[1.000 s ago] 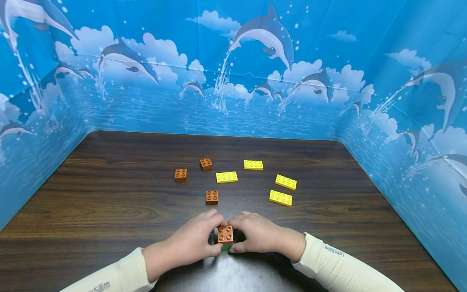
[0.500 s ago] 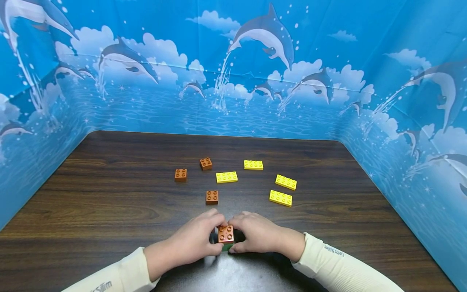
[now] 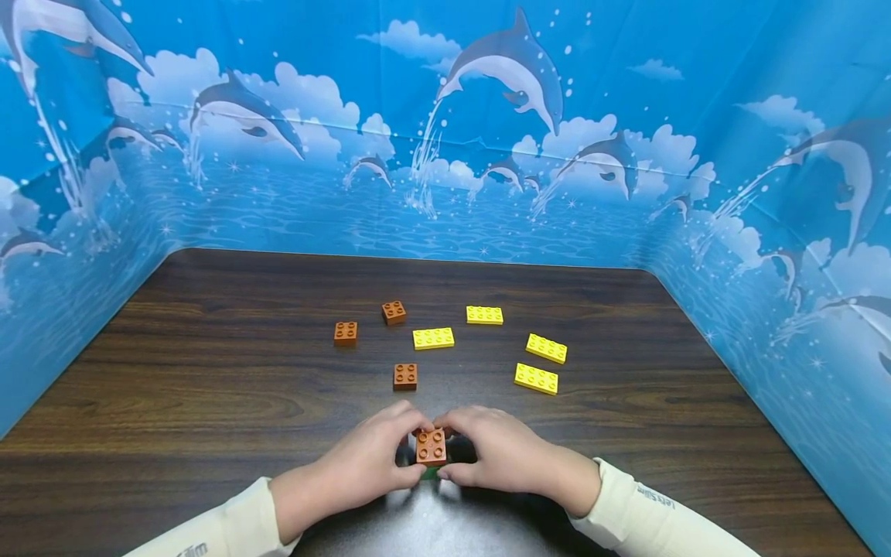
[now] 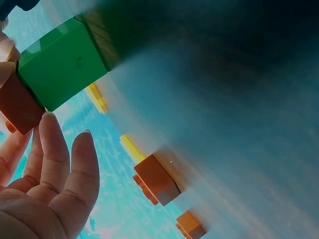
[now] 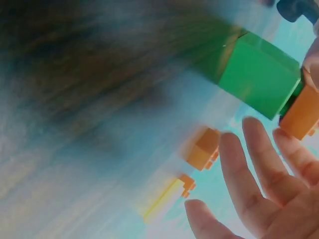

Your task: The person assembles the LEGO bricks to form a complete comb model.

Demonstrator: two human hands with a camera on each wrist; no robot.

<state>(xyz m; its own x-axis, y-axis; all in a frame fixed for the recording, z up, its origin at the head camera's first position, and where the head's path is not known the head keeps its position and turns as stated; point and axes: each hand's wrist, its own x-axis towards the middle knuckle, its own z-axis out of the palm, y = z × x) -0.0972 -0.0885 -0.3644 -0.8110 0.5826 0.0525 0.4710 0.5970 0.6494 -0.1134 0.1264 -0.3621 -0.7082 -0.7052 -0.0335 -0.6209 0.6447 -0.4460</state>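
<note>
An orange-brown toy building brick (image 3: 431, 446) with four-sided studded top sits on a larger green building block (image 3: 429, 473) at the near middle of the table. My left hand (image 3: 362, 456) pinches this brown brick between thumb and fingers from the left. From the right, my right hand (image 3: 511, 449) holds it too, thumb in front and fingertips behind. In the left wrist view the brown brick (image 4: 20, 104) lies against the green block (image 4: 65, 64). In the right wrist view a narrow gap with green studs shows between the brown brick (image 5: 301, 112) and the green block (image 5: 259, 74).
On the dark wooden table (image 3: 209, 371), beyond the hands, lie three brown bricks, the nearest (image 3: 405, 377) just past my fingers. Several flat yellow bricks, one (image 3: 433, 338) near the middle, lie farther back and right. A blue dolphin-print curtain (image 3: 313, 209) borders the table.
My right hand and forearm have shifted slightly right and nearer, fingers still at the brown brick. The left hand has barely moved. The other bricks lie as before.
</note>
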